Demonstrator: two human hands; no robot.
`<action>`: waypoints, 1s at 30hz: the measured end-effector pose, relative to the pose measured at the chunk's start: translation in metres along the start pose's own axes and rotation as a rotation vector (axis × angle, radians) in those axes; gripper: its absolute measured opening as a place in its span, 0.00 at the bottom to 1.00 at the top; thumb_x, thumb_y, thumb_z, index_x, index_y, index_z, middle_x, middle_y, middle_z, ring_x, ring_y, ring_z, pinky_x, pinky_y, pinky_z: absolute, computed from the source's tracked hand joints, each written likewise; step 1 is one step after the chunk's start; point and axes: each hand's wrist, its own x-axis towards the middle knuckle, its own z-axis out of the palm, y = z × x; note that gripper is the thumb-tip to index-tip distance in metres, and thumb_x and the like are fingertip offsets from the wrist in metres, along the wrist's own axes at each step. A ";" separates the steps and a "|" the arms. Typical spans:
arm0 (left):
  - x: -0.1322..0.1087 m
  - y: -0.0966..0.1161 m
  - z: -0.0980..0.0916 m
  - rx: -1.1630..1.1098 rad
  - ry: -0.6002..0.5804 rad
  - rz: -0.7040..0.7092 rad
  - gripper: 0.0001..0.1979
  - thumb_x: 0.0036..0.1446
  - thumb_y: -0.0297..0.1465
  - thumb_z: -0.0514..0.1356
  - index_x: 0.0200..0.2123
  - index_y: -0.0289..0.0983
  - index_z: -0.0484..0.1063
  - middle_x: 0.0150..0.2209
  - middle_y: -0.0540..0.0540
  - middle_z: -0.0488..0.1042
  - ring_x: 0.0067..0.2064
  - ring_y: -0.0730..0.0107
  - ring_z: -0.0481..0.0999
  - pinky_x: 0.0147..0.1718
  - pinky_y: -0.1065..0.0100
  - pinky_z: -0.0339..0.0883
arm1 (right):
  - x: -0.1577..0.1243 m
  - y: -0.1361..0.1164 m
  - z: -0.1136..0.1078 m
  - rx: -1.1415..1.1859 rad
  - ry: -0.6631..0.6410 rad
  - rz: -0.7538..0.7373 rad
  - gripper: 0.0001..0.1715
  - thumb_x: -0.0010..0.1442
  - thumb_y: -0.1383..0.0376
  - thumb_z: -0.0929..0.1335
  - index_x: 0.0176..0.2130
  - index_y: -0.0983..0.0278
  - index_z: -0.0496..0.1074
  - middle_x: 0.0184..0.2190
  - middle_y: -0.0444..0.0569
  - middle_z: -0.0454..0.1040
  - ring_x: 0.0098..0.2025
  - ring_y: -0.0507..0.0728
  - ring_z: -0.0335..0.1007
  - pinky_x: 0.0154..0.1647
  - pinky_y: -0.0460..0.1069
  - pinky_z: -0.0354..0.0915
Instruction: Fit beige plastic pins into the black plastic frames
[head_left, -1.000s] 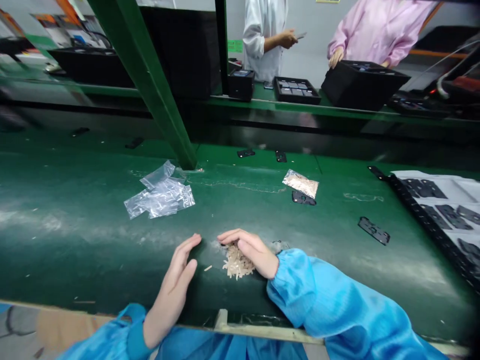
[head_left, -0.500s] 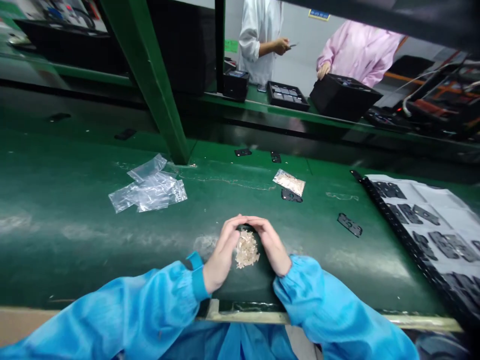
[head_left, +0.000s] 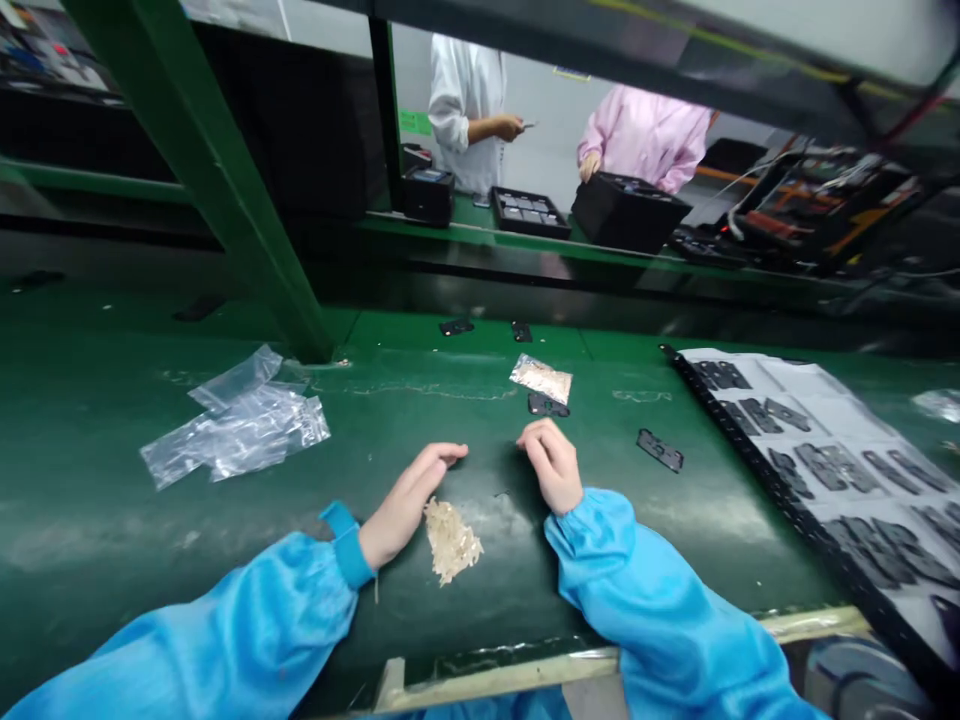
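Note:
A loose pile of small, flat, cream-coloured pieces lies on the green worktop. My left hand rests on its edge along the pile's left side, fingers stretched out and holding nothing. Right of the pile and apart from it, my right hand is closed with its fingers curled in. Whatever may be inside those fingers is hidden. Beyond my right hand, a clear bag filled with similar cream pieces lies partly over a black flat part.
Clear plastic bags lie to the left. A black-edged white sheet carries several black parts at right; one black part lies beside it. A green post stands at left. Two people work beyond, near black boxes.
My hands were touching at the fingertips around the pile; now they are apart. My right hand has moved away and curled, while my left stays near the pile. The view has shifted.

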 end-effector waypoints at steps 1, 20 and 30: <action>0.007 0.001 0.008 -0.001 -0.053 0.014 0.18 0.61 0.41 0.46 0.47 0.39 0.67 0.52 0.43 0.68 0.57 0.60 0.63 0.59 0.57 0.52 | 0.008 0.010 -0.011 -0.077 0.050 0.011 0.15 0.62 0.58 0.58 0.31 0.62 0.67 0.31 0.50 0.67 0.39 0.58 0.65 0.44 0.56 0.62; 0.114 0.029 0.018 0.012 -0.032 -0.017 0.25 0.51 0.38 0.60 0.52 0.38 0.62 0.58 0.36 0.62 0.60 0.54 0.60 0.58 0.51 0.53 | 0.083 0.065 -0.053 -0.314 0.020 0.069 0.28 0.55 0.63 0.66 0.54 0.66 0.59 0.47 0.56 0.70 0.48 0.59 0.67 0.48 0.55 0.64; 0.121 0.041 0.010 -0.037 0.094 0.179 0.27 0.50 0.39 0.60 0.51 0.36 0.56 0.55 0.36 0.64 0.57 0.55 0.62 0.53 0.55 0.58 | 0.061 0.024 -0.008 -0.409 -0.164 -0.123 0.35 0.54 0.54 0.68 0.56 0.65 0.59 0.56 0.56 0.63 0.59 0.61 0.56 0.58 0.58 0.55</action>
